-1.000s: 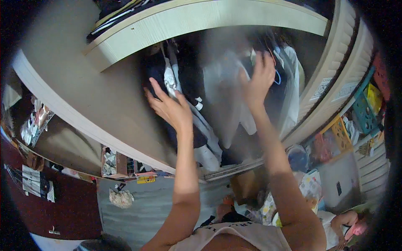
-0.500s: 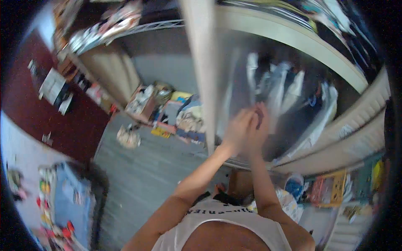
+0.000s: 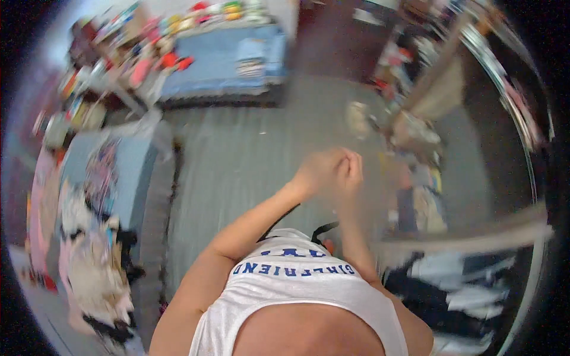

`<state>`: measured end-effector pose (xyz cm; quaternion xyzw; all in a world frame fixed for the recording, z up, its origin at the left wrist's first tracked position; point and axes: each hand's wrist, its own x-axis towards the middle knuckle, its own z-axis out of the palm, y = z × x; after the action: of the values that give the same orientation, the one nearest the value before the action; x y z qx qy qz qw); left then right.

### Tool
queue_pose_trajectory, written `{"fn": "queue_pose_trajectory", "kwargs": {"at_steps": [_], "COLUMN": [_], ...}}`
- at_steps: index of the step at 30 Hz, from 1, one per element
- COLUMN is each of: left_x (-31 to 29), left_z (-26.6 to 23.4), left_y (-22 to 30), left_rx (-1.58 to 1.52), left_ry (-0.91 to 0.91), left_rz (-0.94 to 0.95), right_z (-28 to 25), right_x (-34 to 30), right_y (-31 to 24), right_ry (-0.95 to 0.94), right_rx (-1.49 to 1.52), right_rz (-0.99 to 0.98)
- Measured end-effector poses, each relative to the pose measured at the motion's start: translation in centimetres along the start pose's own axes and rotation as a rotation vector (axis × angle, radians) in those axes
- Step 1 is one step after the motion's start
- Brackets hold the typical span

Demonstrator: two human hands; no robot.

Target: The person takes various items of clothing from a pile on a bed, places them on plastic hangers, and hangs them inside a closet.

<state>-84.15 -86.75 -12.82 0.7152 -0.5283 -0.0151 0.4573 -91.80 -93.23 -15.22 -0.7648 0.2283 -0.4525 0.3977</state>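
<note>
My left hand (image 3: pixel 317 172) and my right hand (image 3: pixel 351 169) are pressed together as fists in front of my chest, above the grey floor (image 3: pixel 237 160). A faint see-through sheet (image 3: pixel 368 219) seems to hang from both fists, smeared by motion blur, and what it is stays unclear. My forearms rise from my white sleeveless top (image 3: pixel 297 279). Nothing else lies within reach of either hand.
A blue-covered surface (image 3: pixel 225 59) with bright toys stands at the far side. A heap of clothes (image 3: pixel 89 267) lies at the left. Loose clutter (image 3: pixel 415 136) sits along the right, and folded and hanging clothes (image 3: pixel 469 285) fill the lower right beside a pale shelf edge (image 3: pixel 475 240).
My view has swung from the open wardrobe round to the room's floor. My hands have come down from the hanging clothes and closed together in front of me.
</note>
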Motion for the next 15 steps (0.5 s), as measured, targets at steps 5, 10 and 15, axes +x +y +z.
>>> {"fn": "queue_pose_trajectory", "kwargs": {"at_steps": [5,10,15], "left_x": [-6.7,-12.5,-18.0], "left_z": [-12.8,-23.2,-32.0], "left_y": [-8.4,-13.8,-18.7], "left_rx": [0.158,0.262,0.362], "left_ry": [0.325,0.514,0.570], "left_rz": [-0.230,-0.514,-0.654], "right_z": [15.7,28.4,39.6], "right_x": [-1.3,-3.4,-6.7], "right_y": [-5.4,-11.4,-16.1], "right_ry": [-0.423,-0.715,-0.899], "right_rx": [0.192,0.331,0.453], "right_rz": [-0.132,-0.327,-0.387]}}
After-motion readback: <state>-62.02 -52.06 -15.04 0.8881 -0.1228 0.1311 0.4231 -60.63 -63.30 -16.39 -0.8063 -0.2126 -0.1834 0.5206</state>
